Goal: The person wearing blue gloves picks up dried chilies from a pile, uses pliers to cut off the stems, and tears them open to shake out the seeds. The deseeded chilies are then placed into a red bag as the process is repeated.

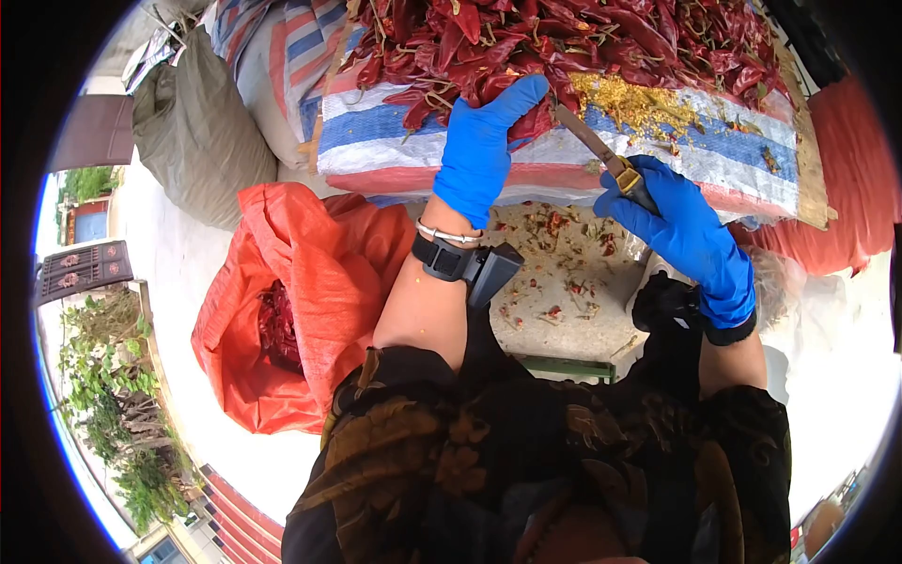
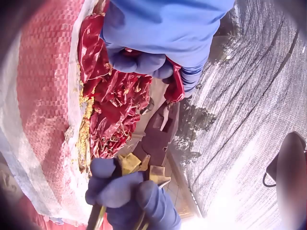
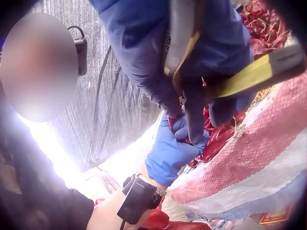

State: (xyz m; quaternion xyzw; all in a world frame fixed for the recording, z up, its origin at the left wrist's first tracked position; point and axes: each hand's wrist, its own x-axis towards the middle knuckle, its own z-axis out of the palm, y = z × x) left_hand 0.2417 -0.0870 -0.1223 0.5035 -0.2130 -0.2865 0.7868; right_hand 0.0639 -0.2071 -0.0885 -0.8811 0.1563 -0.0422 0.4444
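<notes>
My left hand (image 1: pixel 484 141), in a blue glove, curls its fingers round a dried red chili (image 2: pixel 175 86), whose stem end sticks out past the thumb in the left wrist view. Close by on the right, my gloved right hand (image 1: pixel 672 211) grips the yellow-and-black handle (image 1: pixel 631 180) of a tool with a long flat metal blade (image 1: pixel 584 138). The blade's tip points up and left toward the left hand. Both hands are over the front edge of a heap of red chilies (image 1: pixel 601 38), where yellow seeds (image 1: pixel 629 101) lie on a striped woven sheet (image 1: pixel 376 141).
An open red-orange sack (image 1: pixel 310 244) with chilies inside stands at the left, below a grey-green full sack (image 1: pixel 202 132). Another red sack (image 1: pixel 850 169) is at the far right. Chili scraps lie on the floor (image 1: pixel 564 310) beneath the striped sheet, near a green bar (image 1: pixel 568 367).
</notes>
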